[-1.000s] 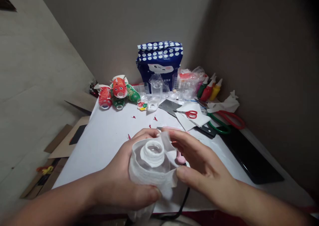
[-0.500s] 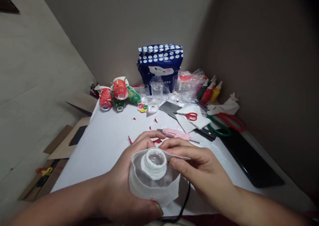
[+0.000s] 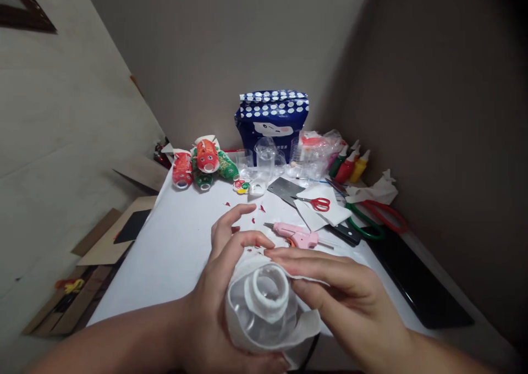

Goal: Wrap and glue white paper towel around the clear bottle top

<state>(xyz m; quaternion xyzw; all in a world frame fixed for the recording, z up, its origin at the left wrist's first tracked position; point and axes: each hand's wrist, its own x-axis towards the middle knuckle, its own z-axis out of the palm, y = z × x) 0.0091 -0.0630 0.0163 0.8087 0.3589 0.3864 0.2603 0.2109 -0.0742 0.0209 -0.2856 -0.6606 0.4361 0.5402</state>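
A clear plastic bottle (image 3: 249,313) stands mouth-up toward me, its neck (image 3: 268,294) wrapped in white material. Around its body runs a loose sheet of white cloth or paper (image 3: 303,329), with a gap between sheet and bottle at the front right. My left hand (image 3: 218,286) curls round the bottle and sheet from the left, thumb low in front, index finger raised. On the right, my right hand (image 3: 346,291) pinches the sheet's far edge between thumb and fingers. Just beyond lies a pink glue gun (image 3: 295,234). Small red scraps (image 3: 262,209) are scattered nearby.
Red and green fish-like figures (image 3: 206,155) sit at the back left. A blue bag (image 3: 274,126) stands behind clear plastic cups (image 3: 265,153). Paint bottles (image 3: 345,168), red-handled scissors (image 3: 319,203), larger green-and-red-handled scissors (image 3: 367,225) and a black flat panel (image 3: 421,280) occupy the right.
The bottle and both hands appear lower and slightly right in view, as the whole scene has shifted down. My left index finger has lifted from the sheet. The glue gun is less covered.
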